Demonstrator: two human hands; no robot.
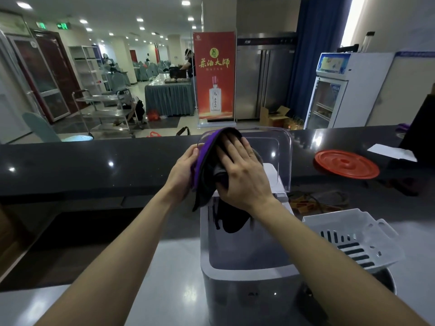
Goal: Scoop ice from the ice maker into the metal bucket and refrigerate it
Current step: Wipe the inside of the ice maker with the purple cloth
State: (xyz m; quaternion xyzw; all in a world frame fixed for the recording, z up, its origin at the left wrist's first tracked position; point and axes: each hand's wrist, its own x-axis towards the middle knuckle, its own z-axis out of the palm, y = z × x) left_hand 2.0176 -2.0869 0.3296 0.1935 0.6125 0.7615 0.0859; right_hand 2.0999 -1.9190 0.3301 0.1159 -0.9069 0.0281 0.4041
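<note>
1. The pale surface (164, 267) fills the lower part of the frame. Behind it, across the middle, runs a higher dark counter.
2. The ice maker (249, 278) stands on the surface at lower centre. Its clear lid (280, 156) is raised upright at the back. The chamber is open to the top and I see no ice inside it.
3. A white slotted basket (353, 234) sits at lower right, just beside the ice maker, with its long axis going from left to right. It rests on a dark round vessel, probably the bucket (388, 281); only a part of the rim shows, so I cannot tell for sure.
4. A red disc (346, 163) lies on the dark counter at right, well apart from the hands.
5. A dark cloth (209, 149) with a purple edge hangs over the lid and down into the chamber.
6. The right hand (244, 175) presses on the cloth with flat, straight fingers (233, 149); it grips nothing.
7. The left hand (183, 170) pinches the purple edge of the cloth at the left side of the lid, fingers curled.
8. In my judgement the lid is being wiped and the scooping is not begun. The chamber lies below both hands, toward the bottom of the frame; the bucket lies to the lower right, so the right hand is nearer to it. No scoop is in view.
</note>
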